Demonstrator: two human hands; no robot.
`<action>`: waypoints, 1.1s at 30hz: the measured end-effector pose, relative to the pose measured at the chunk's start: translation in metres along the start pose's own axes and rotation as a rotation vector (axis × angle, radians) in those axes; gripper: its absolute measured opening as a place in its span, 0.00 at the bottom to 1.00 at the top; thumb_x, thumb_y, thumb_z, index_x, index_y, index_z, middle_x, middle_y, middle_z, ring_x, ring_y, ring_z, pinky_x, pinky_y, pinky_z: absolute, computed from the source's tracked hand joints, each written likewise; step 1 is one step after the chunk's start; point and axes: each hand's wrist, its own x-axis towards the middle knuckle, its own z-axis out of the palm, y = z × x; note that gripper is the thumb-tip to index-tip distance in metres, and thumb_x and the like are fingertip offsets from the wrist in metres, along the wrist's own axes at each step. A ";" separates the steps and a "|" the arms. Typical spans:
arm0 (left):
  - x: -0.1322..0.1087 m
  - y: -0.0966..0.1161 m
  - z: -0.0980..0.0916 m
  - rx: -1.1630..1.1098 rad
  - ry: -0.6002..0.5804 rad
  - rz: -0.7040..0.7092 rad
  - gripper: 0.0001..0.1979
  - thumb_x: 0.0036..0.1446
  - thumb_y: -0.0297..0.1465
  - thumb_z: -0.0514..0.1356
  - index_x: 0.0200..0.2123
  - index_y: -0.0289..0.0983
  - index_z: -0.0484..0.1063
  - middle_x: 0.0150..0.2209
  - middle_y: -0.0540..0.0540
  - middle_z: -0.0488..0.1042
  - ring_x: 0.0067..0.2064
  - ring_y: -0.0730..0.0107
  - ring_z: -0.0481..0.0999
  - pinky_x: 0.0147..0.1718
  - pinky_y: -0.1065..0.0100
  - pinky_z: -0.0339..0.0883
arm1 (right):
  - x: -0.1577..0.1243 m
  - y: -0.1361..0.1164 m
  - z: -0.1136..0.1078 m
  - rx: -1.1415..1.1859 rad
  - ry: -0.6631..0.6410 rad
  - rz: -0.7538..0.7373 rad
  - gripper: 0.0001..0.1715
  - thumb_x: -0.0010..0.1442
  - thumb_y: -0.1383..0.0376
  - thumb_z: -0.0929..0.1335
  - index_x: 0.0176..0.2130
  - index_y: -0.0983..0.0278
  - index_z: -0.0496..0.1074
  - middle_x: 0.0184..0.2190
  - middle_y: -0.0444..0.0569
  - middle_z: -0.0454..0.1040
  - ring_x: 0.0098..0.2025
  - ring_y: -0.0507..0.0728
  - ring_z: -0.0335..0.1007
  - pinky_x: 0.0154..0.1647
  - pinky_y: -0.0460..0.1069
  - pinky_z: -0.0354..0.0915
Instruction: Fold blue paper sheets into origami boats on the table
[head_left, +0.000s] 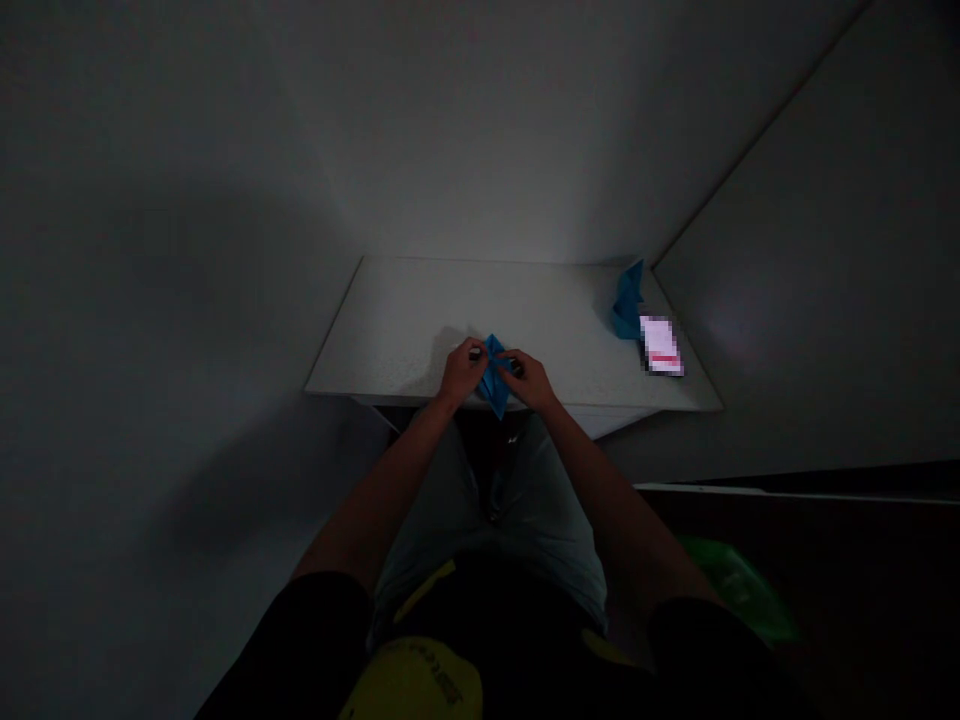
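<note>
A folded piece of blue paper (495, 390), pointed at its top and bottom, is held at the front edge of the white table (420, 295). On its left side, my left hand (463, 368) pinches it with bent fingers. My right hand (528, 378) grips it from the right, fingertips close to those of the left. The fingers cover part of the paper's middle, and dim light hides the finer folds. Its lower tip reaches just past the table edge, above my lap.
At the table's right end stands another folded blue paper piece (627, 305), boat-like in shape. Touching or close beside it lies a phone (661, 346) with a lit, blurred screen. Walls border the table at back and right. A green bag-like thing (739, 585) lies low at right.
</note>
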 end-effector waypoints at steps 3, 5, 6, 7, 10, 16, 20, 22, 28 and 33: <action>0.001 0.000 0.000 0.057 0.037 -0.010 0.13 0.58 0.25 0.67 0.46 0.40 0.73 0.46 0.45 0.82 0.42 0.65 0.83 0.46 0.63 0.78 | -0.001 -0.001 0.000 -0.008 -0.014 -0.017 0.21 0.62 0.52 0.72 0.50 0.60 0.80 0.37 0.48 0.81 0.30 0.55 0.71 0.33 0.50 0.70; 0.003 0.000 -0.002 0.116 0.059 0.008 0.13 0.56 0.26 0.69 0.45 0.39 0.74 0.47 0.44 0.82 0.41 0.65 0.82 0.46 0.62 0.78 | -0.001 -0.001 0.001 -0.010 -0.018 -0.020 0.21 0.63 0.52 0.72 0.50 0.60 0.80 0.38 0.48 0.82 0.30 0.55 0.72 0.34 0.50 0.70; 0.004 0.000 -0.003 0.148 0.064 0.021 0.11 0.57 0.27 0.69 0.44 0.39 0.75 0.46 0.44 0.82 0.41 0.65 0.82 0.46 0.62 0.78 | -0.001 -0.001 0.001 -0.011 -0.021 -0.024 0.20 0.63 0.52 0.72 0.50 0.60 0.80 0.38 0.49 0.82 0.31 0.55 0.72 0.34 0.51 0.71; 0.005 0.001 -0.004 0.179 0.068 0.033 0.09 0.58 0.29 0.68 0.42 0.40 0.75 0.45 0.44 0.82 0.40 0.65 0.82 0.46 0.62 0.78 | -0.002 -0.001 0.001 -0.012 -0.024 -0.030 0.20 0.63 0.52 0.72 0.50 0.60 0.81 0.39 0.49 0.82 0.31 0.55 0.73 0.35 0.51 0.71; 0.009 0.004 -0.008 0.240 0.067 0.029 0.03 0.62 0.32 0.66 0.38 0.40 0.76 0.42 0.45 0.82 0.38 0.65 0.81 0.47 0.61 0.77 | -0.001 0.000 0.001 -0.017 -0.029 -0.057 0.18 0.62 0.54 0.73 0.49 0.59 0.81 0.43 0.50 0.82 0.34 0.56 0.74 0.37 0.51 0.72; 0.023 0.017 -0.015 0.189 0.062 -0.103 0.05 0.61 0.34 0.64 0.35 0.39 0.76 0.40 0.44 0.82 0.42 0.62 0.82 0.48 0.62 0.76 | 0.001 0.004 0.001 -0.025 -0.024 -0.071 0.16 0.60 0.59 0.73 0.47 0.59 0.81 0.45 0.51 0.81 0.37 0.57 0.75 0.42 0.53 0.72; 0.037 0.023 -0.023 0.101 -0.038 -0.218 0.10 0.63 0.38 0.60 0.32 0.39 0.75 0.31 0.46 0.79 0.34 0.64 0.79 0.39 0.64 0.76 | 0.003 0.008 0.001 -0.030 -0.044 -0.086 0.14 0.60 0.62 0.71 0.46 0.58 0.81 0.46 0.51 0.82 0.40 0.58 0.74 0.46 0.54 0.72; 0.042 0.025 -0.027 0.096 -0.062 -0.222 0.11 0.63 0.38 0.59 0.31 0.39 0.74 0.30 0.47 0.79 0.34 0.64 0.79 0.38 0.64 0.76 | 0.004 0.009 0.001 -0.036 -0.043 -0.097 0.15 0.60 0.64 0.70 0.46 0.58 0.82 0.45 0.50 0.82 0.42 0.59 0.74 0.48 0.55 0.72; 0.034 0.038 -0.026 0.321 0.004 -0.133 0.09 0.66 0.39 0.61 0.38 0.40 0.73 0.38 0.44 0.80 0.41 0.59 0.79 0.48 0.59 0.74 | 0.005 0.014 0.001 -0.068 -0.003 -0.122 0.18 0.60 0.69 0.67 0.47 0.58 0.81 0.47 0.52 0.79 0.47 0.61 0.74 0.52 0.57 0.71; 0.004 0.046 -0.016 0.432 -0.077 -0.092 0.27 0.59 0.46 0.71 0.55 0.40 0.70 0.55 0.38 0.77 0.48 0.55 0.81 0.50 0.59 0.71 | 0.006 0.021 0.005 -0.075 0.083 -0.131 0.21 0.62 0.69 0.66 0.52 0.59 0.79 0.51 0.56 0.74 0.53 0.64 0.72 0.56 0.60 0.73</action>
